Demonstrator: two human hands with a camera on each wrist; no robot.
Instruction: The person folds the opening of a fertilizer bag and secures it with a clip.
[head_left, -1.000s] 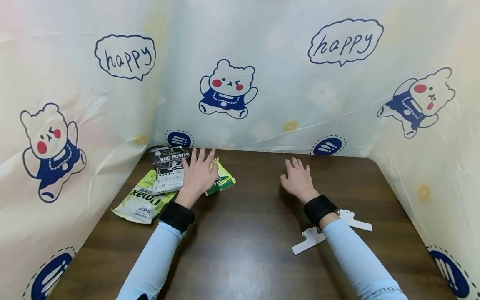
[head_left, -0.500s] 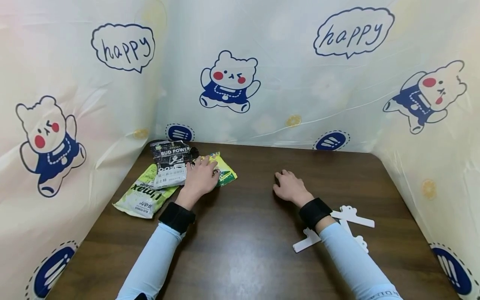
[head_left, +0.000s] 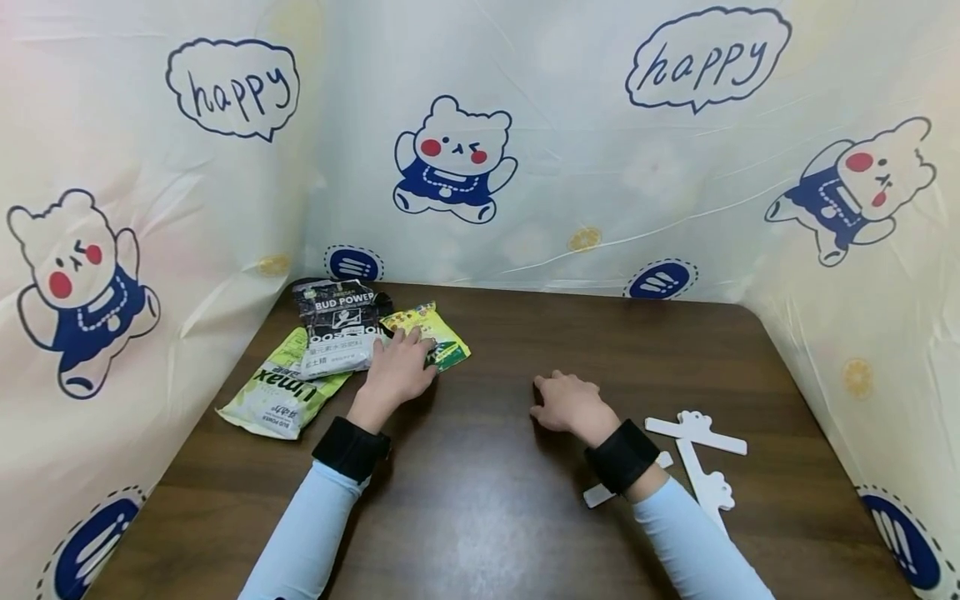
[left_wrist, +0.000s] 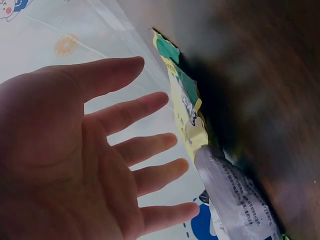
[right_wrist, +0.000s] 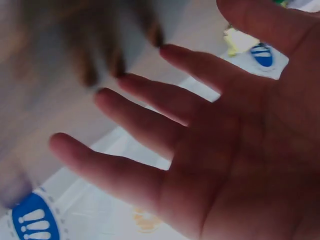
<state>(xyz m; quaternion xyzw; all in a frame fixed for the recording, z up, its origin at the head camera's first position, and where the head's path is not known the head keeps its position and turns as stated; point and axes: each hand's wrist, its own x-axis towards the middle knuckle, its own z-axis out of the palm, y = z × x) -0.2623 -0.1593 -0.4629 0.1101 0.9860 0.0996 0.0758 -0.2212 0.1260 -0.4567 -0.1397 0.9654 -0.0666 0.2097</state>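
My left hand (head_left: 399,371), fingers extended, is by the near side of a small yellow and green packet (head_left: 448,343), partly covering it in the head view. Left of that packet lies a black and grey "BUD POWER" bag (head_left: 341,321), overlapping a light green "Umax" bag (head_left: 273,400). From the left wrist, the palm looks bare, and the fingertips appear just apart from the packet (left_wrist: 186,112) and the grey bag (left_wrist: 237,200). My right hand (head_left: 573,406) is over the middle of the table; in the right wrist view its fingers (right_wrist: 140,122) are spread, holding nothing.
White bar-shaped clips lie on the brown table (head_left: 480,517) at the right: one clip (head_left: 697,427) farther off, another clip (head_left: 708,483) below it, and a third clip (head_left: 597,497) partly under the right wrist. A printed curtain (head_left: 555,167) encloses the back and sides.
Both hands have drawn back toward the person, the right one also leftward. More of the yellow and green packet and of the white clips shows now. The bags stay in place.
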